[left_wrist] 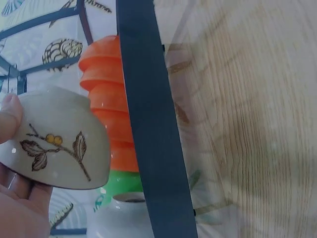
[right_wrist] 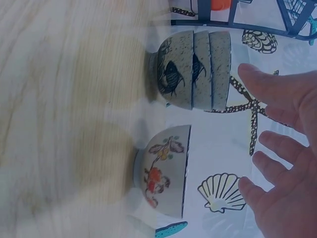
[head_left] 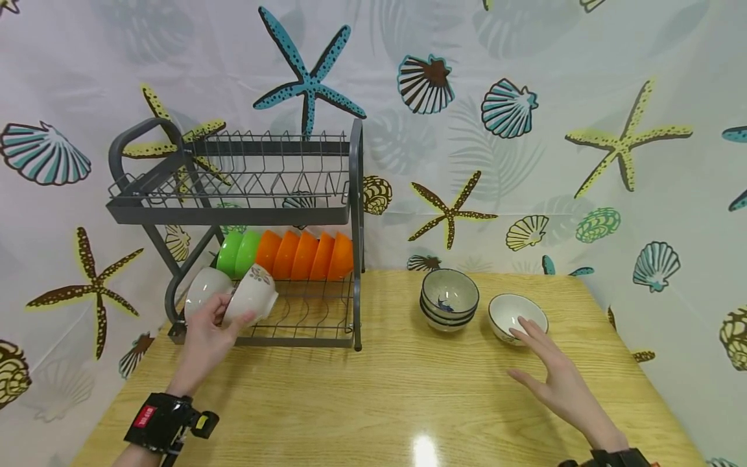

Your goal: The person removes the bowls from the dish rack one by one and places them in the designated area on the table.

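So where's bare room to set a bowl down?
Bare: tabletop between the dish rack and fish-patterned bowl stack, and in front of both; also the rack's upper tier. Crowded: lower tier's back (green bowls, orange bowls) and left end (white bowl, left hand).

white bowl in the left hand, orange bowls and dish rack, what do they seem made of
White bowl: probably glazed ceramic; glossy surface, sprig decoration.
Orange bowls: perhaps smooth plastic, given their uniform bright colour; ceramic remains possible.
Dish rack: likely painted metal, fairly matte; thin wires, dark grey bars.
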`<action>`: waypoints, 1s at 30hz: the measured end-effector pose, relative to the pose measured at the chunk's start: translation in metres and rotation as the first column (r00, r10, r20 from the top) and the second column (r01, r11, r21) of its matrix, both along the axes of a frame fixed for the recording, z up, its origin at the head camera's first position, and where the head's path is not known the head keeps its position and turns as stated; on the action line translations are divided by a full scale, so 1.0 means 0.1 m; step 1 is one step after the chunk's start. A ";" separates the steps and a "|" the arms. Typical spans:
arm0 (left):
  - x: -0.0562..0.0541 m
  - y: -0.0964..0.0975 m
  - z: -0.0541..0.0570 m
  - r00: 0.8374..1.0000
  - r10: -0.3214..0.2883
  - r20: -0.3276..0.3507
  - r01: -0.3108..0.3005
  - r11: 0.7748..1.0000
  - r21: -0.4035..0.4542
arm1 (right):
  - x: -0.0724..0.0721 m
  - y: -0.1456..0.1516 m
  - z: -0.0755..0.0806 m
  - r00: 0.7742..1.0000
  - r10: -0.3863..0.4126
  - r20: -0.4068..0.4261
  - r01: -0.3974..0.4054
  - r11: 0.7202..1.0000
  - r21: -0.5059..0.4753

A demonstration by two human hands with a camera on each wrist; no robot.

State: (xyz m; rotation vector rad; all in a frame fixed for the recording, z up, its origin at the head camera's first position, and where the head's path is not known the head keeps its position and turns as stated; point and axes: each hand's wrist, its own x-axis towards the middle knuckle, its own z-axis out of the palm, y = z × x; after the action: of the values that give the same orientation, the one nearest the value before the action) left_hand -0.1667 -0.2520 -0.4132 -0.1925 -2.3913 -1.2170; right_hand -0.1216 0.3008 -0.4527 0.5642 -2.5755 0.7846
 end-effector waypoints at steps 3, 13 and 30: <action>0.02 0.06 -0.01 0.998 -0.001 -0.062 -0.001 0.999 -0.033 | -0.02 -0.05 0.04 0.999 0.033 -0.029 -0.033 0.999 -0.003; 0.11 0.22 -0.02 0.986 -0.052 -0.156 0.024 0.983 -0.180 | -0.04 -0.20 0.18 0.992 0.096 -0.084 -0.095 0.995 0.014; 0.23 0.59 0.05 0.858 -0.395 -0.327 0.218 0.858 -0.465 | -0.01 -0.48 0.34 0.967 0.213 -0.140 -0.213 0.977 0.018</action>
State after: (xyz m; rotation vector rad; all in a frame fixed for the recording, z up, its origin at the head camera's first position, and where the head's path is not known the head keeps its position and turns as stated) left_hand -0.1435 -0.1929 -0.4077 -0.9177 -2.2475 -0.6728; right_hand -0.1225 0.2529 -0.4187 0.8770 -2.4134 0.7786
